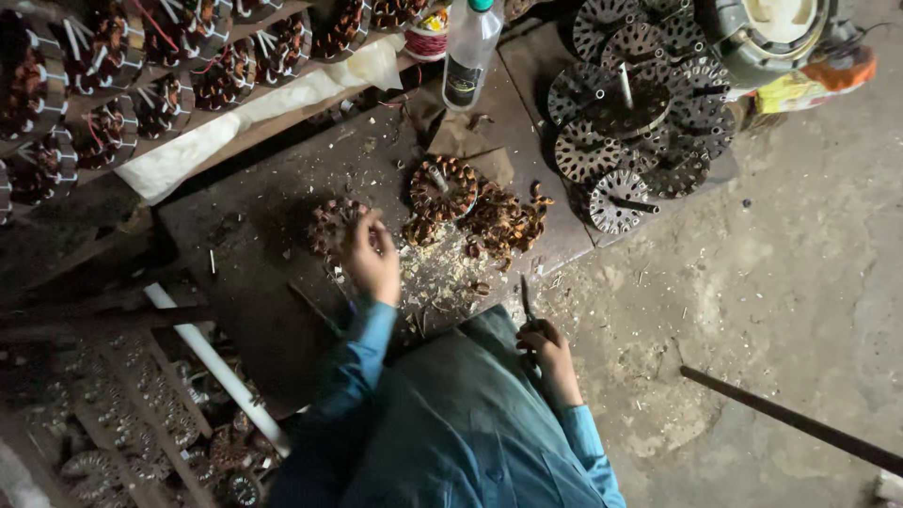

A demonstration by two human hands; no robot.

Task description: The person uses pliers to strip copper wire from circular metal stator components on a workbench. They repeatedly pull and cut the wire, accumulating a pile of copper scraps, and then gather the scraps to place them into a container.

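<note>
Head view looked down on a dark wooden desk (pixel 282 282) at frame center, littered with pale chips.

Left hand (pixel 372 256) sat just left of center, resting on a copper-wound stator (pixel 331 226) lying flat on the desk. Fingers were spread apart over its right edge, touching the windings; no clamped grip visible.

Right hand (pixel 547 350) was lower, right of center, near the desk's front edge. Fingers were curled together around a thin dark tool (pixel 526 299), blade pointing up-frame. Tool tip was clear of the stator, well apart from it.

Second wound stator (pixel 442 188) with a shaft sat just right of the first, above center. A heap of loose copper coil scraps (pixel 506 222) lay touching its right side.

Upper right of the desk: a stack of bare perforated metal discs (pixel 640 122), several with shafts. Clear plastic bottle (pixel 468 52) with green cap stood at top center. Rows of wound stators (pixel 103 85) filled the upper left, behind a strip of white cloth (pixel 254 118). White pipe (pixel 221 372) ran diagonally at lower left. Long dark rod (pixel 790 421) lay on the concrete floor (pixel 800 282) at lower right.

Blue sleeves on both arms.
</note>
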